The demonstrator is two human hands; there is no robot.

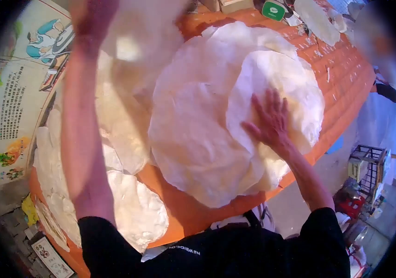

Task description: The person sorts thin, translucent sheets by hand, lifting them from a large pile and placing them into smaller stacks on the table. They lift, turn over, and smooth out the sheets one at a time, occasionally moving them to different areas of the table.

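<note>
Left forearm [84, 139] overhangs sheets [136, 211] beside Chinese-lettered poster [19, 92].

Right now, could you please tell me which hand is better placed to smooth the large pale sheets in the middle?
The right hand, I would judge: it lies spread on the pale sheets, while the left hand is blurred at the picture's top edge, off to their left.
</note>
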